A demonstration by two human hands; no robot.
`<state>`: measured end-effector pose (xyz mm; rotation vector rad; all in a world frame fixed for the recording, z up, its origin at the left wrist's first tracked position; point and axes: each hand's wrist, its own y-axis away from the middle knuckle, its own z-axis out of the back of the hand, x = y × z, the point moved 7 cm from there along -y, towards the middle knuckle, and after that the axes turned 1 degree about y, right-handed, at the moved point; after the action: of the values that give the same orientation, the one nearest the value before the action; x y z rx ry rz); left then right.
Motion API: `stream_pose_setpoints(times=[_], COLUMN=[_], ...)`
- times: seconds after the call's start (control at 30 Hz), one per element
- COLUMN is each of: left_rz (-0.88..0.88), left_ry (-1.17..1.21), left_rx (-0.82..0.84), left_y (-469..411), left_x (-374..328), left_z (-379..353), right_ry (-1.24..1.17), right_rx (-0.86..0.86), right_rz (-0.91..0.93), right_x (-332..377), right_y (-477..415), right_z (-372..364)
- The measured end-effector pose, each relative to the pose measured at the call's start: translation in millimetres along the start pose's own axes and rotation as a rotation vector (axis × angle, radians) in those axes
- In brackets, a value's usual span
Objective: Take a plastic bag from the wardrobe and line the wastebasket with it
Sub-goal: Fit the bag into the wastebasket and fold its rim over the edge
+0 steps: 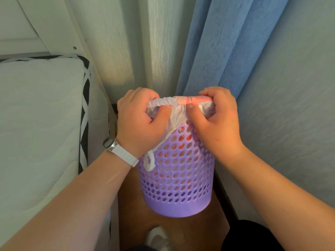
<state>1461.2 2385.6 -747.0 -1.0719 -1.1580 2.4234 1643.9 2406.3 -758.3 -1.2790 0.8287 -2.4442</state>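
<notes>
I see my left hand (135,122) and right hand (216,120), fingers curled, gripping the white plastic bag (176,115) at the purple wastebasket (178,176) rim. The wastebasket stands on the floor (130,211), right of the mattress (39,127).

This is a bedroom in a home. Along the left runs a mattress (39,115) with a quilted white top and black-and-white edging, and above its far corner stands a white panelled board (27,24). A blue curtain (226,42) hangs in folds down to the floor (130,214), which is brown wood. The wall (290,105) on the right is pale and textured. In the narrow gap between the mattress edge and that wall stands a small purple perforated wastebasket (181,178) with a thin white plastic bag (176,116) over its rim, a plain household thing.
</notes>
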Motion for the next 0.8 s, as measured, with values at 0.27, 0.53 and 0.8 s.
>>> stream_pose_setpoints(times=[0.27, 0.53, 0.8], left_rz=[-0.049, -0.098, -0.038], left_ry=[-0.100, -0.195, -0.178], left_rx=[0.004, 0.040, 0.035], left_y=[-3.3, -3.8, -5.1], left_x=[-7.6, -21.1, -8.6], left_z=[4.4, 2.7, 6.2], right_ry=[0.106, 0.113, 0.083], right_rx=[-0.062, -0.068, 0.033], right_rz=[0.053, 0.079, 0.135], right_x=[9.6, 20.4, 25.3], right_y=[-4.3, -3.8, 1.9], right_z=[1.5, -7.7, -9.8])
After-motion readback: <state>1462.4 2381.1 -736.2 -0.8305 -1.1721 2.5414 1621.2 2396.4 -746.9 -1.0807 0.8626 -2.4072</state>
